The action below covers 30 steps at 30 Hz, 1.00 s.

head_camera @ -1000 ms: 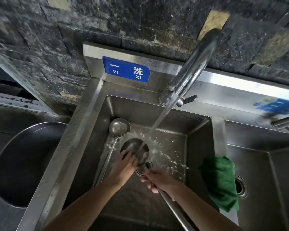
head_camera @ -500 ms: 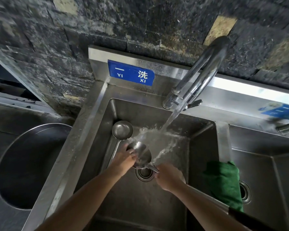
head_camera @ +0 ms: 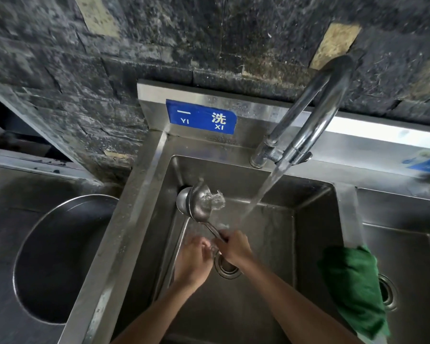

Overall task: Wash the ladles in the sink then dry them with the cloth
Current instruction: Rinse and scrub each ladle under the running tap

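Observation:
In the steel sink (head_camera: 315, 244), my right hand (head_camera: 233, 249) grips the handle of a steel ladle (head_camera: 202, 207). Its bowl is tipped up at the sink's back left, spilling water. A second ladle (head_camera: 182, 202) lies just behind it against the left wall, mostly hidden. My left hand (head_camera: 192, 261) hovers below the held handle with loosely curled fingers and holds nothing. The water stream (head_camera: 263, 192) falls to the right of the ladle bowl. A green cloth (head_camera: 353, 289) hangs over the divider on the right.
The tall curved faucet (head_camera: 315, 108) rises over the back rim. The drain (head_camera: 226, 268) lies beneath my hands. There is a second sink (head_camera: 407, 256) to the right of the divider and a large round steel basin (head_camera: 60, 256) to the left. A dark stone wall stands behind.
The right hand swung the ladle out of the stream to the back left, bowl tipped and spilling. The left hand came off the bowl and dropped toward the drain.

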Tool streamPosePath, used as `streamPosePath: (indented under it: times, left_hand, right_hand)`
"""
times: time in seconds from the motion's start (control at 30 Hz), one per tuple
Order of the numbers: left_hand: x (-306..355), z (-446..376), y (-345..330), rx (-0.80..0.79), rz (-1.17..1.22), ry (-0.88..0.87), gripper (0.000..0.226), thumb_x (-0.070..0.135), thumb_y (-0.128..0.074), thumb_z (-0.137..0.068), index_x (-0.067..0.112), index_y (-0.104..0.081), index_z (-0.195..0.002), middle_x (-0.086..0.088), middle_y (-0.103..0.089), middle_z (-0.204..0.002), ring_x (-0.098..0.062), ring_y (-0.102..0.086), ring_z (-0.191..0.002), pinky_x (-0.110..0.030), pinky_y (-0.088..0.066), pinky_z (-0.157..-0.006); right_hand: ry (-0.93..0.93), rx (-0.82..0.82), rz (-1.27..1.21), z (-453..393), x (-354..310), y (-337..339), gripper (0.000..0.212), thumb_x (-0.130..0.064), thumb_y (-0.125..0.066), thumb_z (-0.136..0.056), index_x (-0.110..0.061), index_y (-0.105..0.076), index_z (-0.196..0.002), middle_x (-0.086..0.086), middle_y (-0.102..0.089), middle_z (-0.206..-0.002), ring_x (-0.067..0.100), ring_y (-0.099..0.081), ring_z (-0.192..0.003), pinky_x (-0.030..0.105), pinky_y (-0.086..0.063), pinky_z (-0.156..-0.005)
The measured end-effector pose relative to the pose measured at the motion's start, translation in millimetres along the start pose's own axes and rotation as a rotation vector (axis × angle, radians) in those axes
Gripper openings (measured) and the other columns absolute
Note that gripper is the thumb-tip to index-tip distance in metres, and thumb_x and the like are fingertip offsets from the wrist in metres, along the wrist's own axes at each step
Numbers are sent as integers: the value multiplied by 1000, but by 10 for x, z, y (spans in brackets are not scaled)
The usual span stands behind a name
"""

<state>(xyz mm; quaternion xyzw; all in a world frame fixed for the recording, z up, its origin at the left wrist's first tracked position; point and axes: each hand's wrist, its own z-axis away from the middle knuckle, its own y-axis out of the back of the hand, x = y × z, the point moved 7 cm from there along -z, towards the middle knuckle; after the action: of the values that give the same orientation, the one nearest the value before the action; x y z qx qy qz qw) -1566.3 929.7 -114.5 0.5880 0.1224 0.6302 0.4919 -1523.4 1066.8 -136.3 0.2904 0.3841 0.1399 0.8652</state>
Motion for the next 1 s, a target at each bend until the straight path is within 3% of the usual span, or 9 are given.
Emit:
streamPosePath:
  times: [0.1, 0.2, 0.27, 0.4, 0.47, 0.53, 0.67, 0.83, 1.0]
  left_hand:
    - [-138, -36, -167, -233, 570, 459, 21, 36, -53, -98, 21, -66, -106, 5, -68, -100, -9, -65, -91, -38, -57, -83]
    - [45, -194, -210, -314, 932, 517, 37, 52, -54, -96, 25, -62, -119, 4, -70, -108, -6, -68, -98, -28, -55, -80]
    - [161, -295, -201, -318, 1058, 494, 44, 54, -59, -90, 20, -64, -117, -3, -74, -110, -13, -71, -101, -34, -56, -86]
    - [350, -379, -63, -206, 997, 380, 30, 41, -55, -97, 19, -72, -106, -3, -76, -106, -18, -73, -96, -41, -58, -89]
    - [456, -413, 57, -136, 1025, 347, 27, 39, -54, -98, 18, -71, -105, 1, -77, -104, -17, -74, -91, -36, -58, -78]
    - [565, -470, 248, -47, 1070, 315, 24, 36, -52, -100, 18, -67, -105, 5, -77, -103, -12, -73, -94, -33, -56, -82]
    - [773, -617, 717, 37, 1166, 244, 23, 36, -51, -101, 17, -60, -109, 8, -77, -99, -12, -74, -95, -34, -55, -83]
    - [822, -714, 966, 57, 1267, 186, 26, 38, -55, -99, 15, -58, -110, 0, -77, -100, -20, -74, -96, -39, -58, -84]
    - [765, -290, 177, -145, 1102, 359, 34, 45, -59, -94, 13, -66, -101, -1, -76, -89, -12, -74, -81, -28, -54, -73]
  right_hand:
    - [58, -42, -63, -81, -126, -44, 18, -31, -61, -100, -21, -74, -91, -7, -68, -73, -3, -60, -58, 11, -45, -54]
    - [96, -8, -165, -67, -205, 12, 20, -34, -63, -100, -23, -77, -92, -20, -64, -54, -12, -58, -46, 6, -38, -46]
    - [94, -5, -261, -70, -223, 73, 19, -41, -66, -97, -25, -77, -96, -19, -69, -57, -9, -61, -48, 8, -42, -45]
    - [105, -29, -275, -125, -213, 193, 14, -39, -71, -94, -33, -70, -81, -9, -73, -65, 0, -70, -60, 21, -57, -57]
    - [123, -108, -378, -124, -228, 190, 21, -38, -71, -94, -18, -74, -87, 0, -76, -70, 9, -71, -64, 30, -63, -67]
    - [139, -188, -446, -70, -220, 148, 47, -49, -69, -92, -2, -71, -89, 13, -69, -67, 15, -61, -58, 32, -56, -60]
    - [2, -230, -356, 56, 130, 27, 40, -57, -73, -85, -20, -67, -70, -9, -52, -50, 11, -46, -46, 31, -43, -51]
    - [-141, 60, -226, 103, 313, 198, 41, -51, -71, -78, -18, -62, -56, -11, -56, -43, 4, -54, -40, 27, -43, -47]
    - [-160, 228, -96, 175, 9, 366, 51, -74, -50, -69, -25, -62, -59, -9, -65, -53, 5, -62, -51, 24, -40, -47]
